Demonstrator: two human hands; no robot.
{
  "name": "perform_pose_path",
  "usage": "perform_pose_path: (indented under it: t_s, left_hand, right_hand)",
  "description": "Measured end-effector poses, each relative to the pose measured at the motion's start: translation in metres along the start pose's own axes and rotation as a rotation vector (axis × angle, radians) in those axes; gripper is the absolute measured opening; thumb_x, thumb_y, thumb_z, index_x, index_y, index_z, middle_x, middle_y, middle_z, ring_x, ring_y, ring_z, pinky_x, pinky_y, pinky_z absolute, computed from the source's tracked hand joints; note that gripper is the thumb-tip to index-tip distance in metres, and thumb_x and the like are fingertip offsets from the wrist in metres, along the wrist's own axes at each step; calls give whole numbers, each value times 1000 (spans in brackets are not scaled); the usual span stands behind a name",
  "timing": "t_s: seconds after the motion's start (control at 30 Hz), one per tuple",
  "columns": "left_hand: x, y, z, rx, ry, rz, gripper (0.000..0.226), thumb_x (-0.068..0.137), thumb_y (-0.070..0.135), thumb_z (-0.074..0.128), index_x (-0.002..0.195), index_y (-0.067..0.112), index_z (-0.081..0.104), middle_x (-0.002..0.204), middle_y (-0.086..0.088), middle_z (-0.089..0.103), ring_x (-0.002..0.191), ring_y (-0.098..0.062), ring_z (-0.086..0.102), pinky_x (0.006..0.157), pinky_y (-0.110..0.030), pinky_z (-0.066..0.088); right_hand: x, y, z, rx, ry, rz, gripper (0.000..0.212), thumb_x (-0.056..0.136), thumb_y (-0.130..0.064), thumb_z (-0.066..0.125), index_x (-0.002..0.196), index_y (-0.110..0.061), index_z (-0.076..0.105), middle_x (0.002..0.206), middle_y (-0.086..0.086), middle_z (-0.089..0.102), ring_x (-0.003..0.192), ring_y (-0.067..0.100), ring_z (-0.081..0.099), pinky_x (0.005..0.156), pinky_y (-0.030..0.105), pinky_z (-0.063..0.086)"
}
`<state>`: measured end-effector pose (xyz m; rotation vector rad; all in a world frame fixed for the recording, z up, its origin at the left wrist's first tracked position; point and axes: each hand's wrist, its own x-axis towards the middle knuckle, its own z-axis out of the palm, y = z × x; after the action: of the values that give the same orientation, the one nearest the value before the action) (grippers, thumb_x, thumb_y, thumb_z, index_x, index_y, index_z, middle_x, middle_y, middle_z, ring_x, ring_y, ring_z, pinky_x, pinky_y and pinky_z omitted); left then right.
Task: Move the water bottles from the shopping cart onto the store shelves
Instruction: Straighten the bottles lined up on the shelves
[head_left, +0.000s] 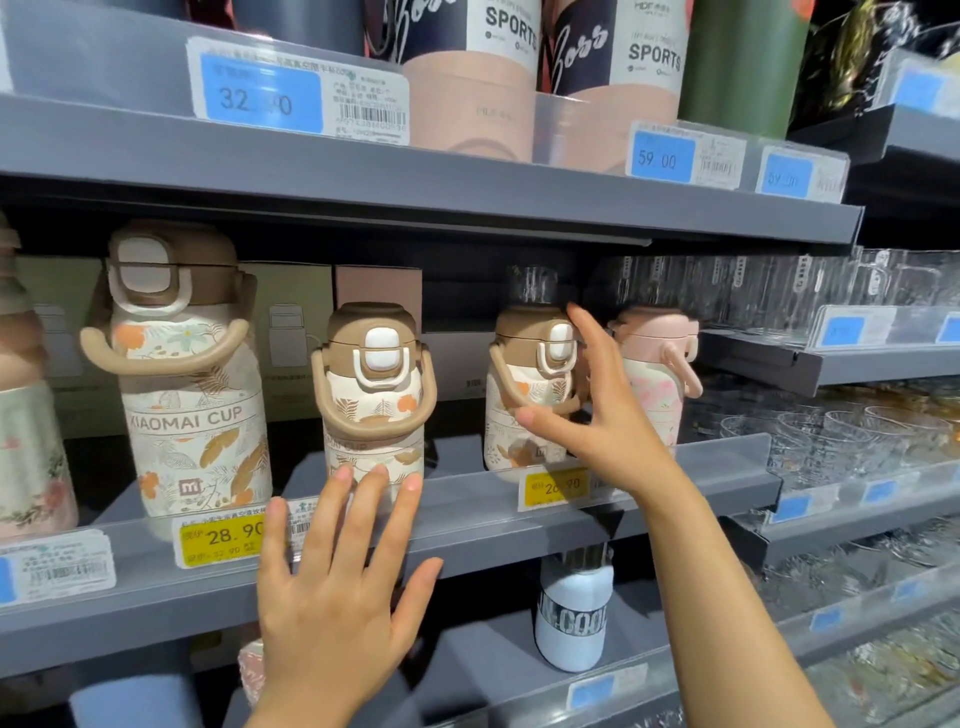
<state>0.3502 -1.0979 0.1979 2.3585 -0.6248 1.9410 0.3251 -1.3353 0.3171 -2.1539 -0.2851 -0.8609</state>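
Three leaf-patterned bottles with brown lids stand on the middle shelf (467, 525): a large one (192, 395) at left, a small one (371, 395) in the middle, another small one (524, 395) further right. My left hand (337, 582) is spread flat in front of the middle bottle, its fingertips at the bottle's base. My right hand (592, 410) reaches to the right small bottle, thumb near its handle and fingers beside its lid, straight and not wrapped round it. A pink bottle (657, 374) stands just behind that hand.
The upper shelf (415, 182) carries tall "SPORTS" bottles (467, 78) and price tags. A white bottle (571, 608) stands on the lower shelf. Glassware (841, 431) fills the shelves at right. Boxes stand behind the small bottles. No shopping cart is in view.
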Motion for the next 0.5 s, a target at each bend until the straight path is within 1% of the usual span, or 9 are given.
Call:
perform_pose_path:
  t_s: [0.07,0.1,0.13,0.17,0.23,0.27,0.33,0.4,0.5]
  left_hand:
    - [0,0,1,9,15,3,56,92,47,45,138,17,47,131,-13,59,126,-31,45,106,-60,27]
    - [0,0,2,14,23,4,56,92,47,46,139,17,47,132,-13,58,126,-31,46,105,-59,28]
    - [1,0,2,18,30,4,56,91,46,46,139,17,47,132,-12,58,126,-31,46,105,-59,28]
    - [2,1,2,21,34,1,55,91,46,47,138,17,47,131,-12,58,126,-31,46,105,-59,28]
    - [2,2,3,24,36,-4,54,91,44,47,137,16,48,129,-13,61,125,-31,46,104,-59,29]
    - [2,2,2,23,36,-5,53,91,44,47,137,16,49,129,-14,61,125,-31,46,103,-60,30]
    - [2,2,1,20,33,-9,53,91,43,46,137,16,48,128,-14,61,126,-31,46,102,-60,31]
    - [2,2,1,22,30,-7,53,92,43,46,137,17,48,129,-13,61,126,-30,46,102,-60,31]
    - [2,2,1,26,28,1,53,91,42,45,138,17,47,130,-13,60,126,-30,46,103,-59,30]
  right_hand:
    - [-13,-3,-6,-53,154,-87,84,78,-39,71,146,-39,22,150,-18,25,138,-3,24,109,16,25]
    - [-19,-1,-10,-74,277,-126,77,79,-35,70,144,-34,29,144,-17,32,135,0,30,107,14,28]
    - [-22,4,-12,-93,411,-144,69,80,-32,69,140,-29,35,136,-17,38,130,5,37,105,16,32]
    - [-24,11,-14,-111,530,-123,63,80,-31,67,137,-25,40,129,-16,41,126,11,43,103,21,37]
    - [-21,26,-14,-168,661,21,68,78,-36,67,137,-21,38,133,-4,40,124,25,46,102,39,42]
    - [-17,32,-13,-243,659,113,77,76,-39,70,141,-20,34,139,4,36,126,31,43,103,47,40]
    - [-8,42,-10,-414,597,277,97,71,-43,78,148,-21,23,145,13,29,130,38,37,104,55,34]
    - [1,43,-12,-458,542,381,112,65,-47,83,150,-25,13,145,15,29,127,40,39,102,55,35]
    - [10,49,-24,-387,478,393,121,61,-41,87,149,-29,6,140,12,40,122,38,46,94,48,42]
